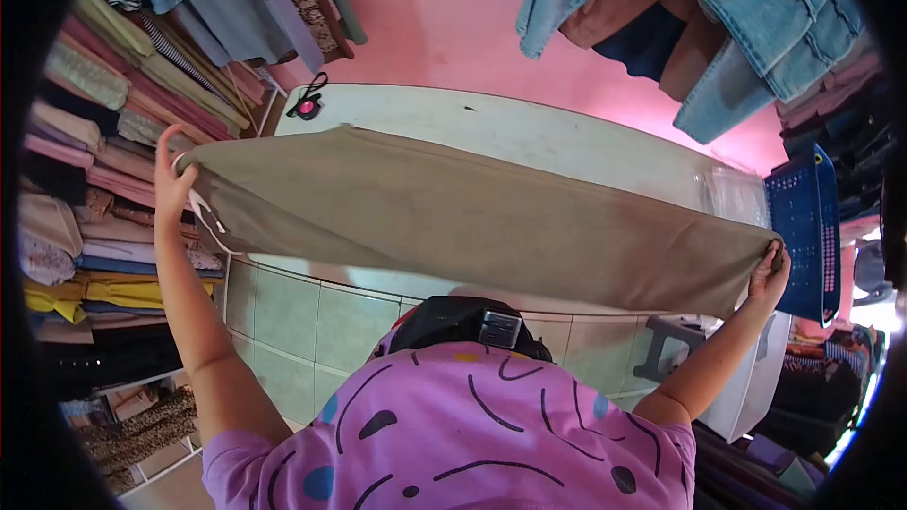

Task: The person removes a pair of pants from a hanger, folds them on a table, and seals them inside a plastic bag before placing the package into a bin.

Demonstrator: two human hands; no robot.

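A long khaki-brown garment, possibly trousers folded lengthwise, is stretched out sideways over a white table. At its left end my left hand grips the upper corner, with the thumb and fingers closed on the cloth and one finger lifted. A pale edge or tag strip shows just under that hand. My right hand pinches the upper corner at the other end. Between the two hands the cloth hangs fairly taut, with soft creases near both ends. It hides much of the tabletop.
A black cord with a pink-centred disc lies at the table's far left. Clear plastic packaging and a blue basket are at the right. Folded clothes fill shelves on the left; denim garments hang upper right.
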